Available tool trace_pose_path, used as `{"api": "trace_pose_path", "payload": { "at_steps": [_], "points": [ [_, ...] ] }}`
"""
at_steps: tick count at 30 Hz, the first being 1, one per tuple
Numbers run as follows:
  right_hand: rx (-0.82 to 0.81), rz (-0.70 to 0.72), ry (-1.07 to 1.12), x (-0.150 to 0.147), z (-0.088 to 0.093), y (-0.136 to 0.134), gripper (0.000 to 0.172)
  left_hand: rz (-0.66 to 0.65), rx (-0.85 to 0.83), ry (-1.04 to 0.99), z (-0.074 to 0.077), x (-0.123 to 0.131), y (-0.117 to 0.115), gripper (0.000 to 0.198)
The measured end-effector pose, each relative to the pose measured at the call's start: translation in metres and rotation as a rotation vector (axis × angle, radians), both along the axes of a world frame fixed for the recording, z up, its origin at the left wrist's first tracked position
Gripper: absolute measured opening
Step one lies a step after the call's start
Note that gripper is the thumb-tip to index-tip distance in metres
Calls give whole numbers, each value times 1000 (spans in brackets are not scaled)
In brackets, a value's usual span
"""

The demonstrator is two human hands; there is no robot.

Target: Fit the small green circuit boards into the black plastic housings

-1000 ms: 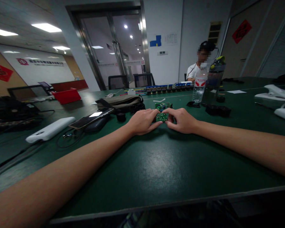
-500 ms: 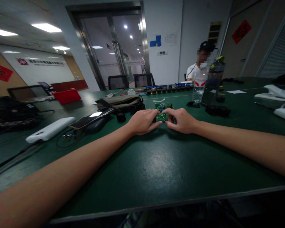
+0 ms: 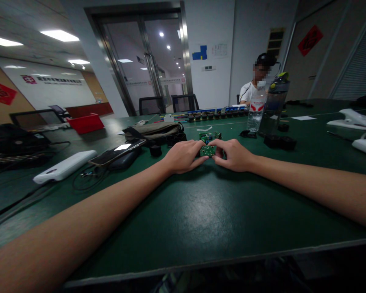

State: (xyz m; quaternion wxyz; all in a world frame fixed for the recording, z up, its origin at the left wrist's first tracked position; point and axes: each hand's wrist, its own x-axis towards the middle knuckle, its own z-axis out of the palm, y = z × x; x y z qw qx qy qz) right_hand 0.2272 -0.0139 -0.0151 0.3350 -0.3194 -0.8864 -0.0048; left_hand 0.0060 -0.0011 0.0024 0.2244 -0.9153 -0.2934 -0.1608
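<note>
A small green circuit board (image 3: 208,151) is pinched between both hands just above the dark green table (image 3: 201,211). My left hand (image 3: 183,156) grips its left edge with curled fingers. My right hand (image 3: 234,155) grips its right edge, also curled. Both hands rest on the table. More green circuit boards (image 3: 209,136) lie just behind the held one.
Left of my hands lie a black phone (image 3: 117,152), a white power bank (image 3: 64,166), cables and a tan pouch (image 3: 154,131). A water bottle (image 3: 256,109) and a dark shaker bottle (image 3: 276,103) stand at the back right. White devices (image 3: 352,119) sit far right. A person sits across the table.
</note>
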Motion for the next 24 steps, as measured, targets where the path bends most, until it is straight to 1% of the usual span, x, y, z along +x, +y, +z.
{"api": "trace_pose_path", "payload": {
  "at_steps": [24],
  "points": [
    [6,9,2,0,-1,1,31,-1,1,11,-1,0,1,43]
  ]
}}
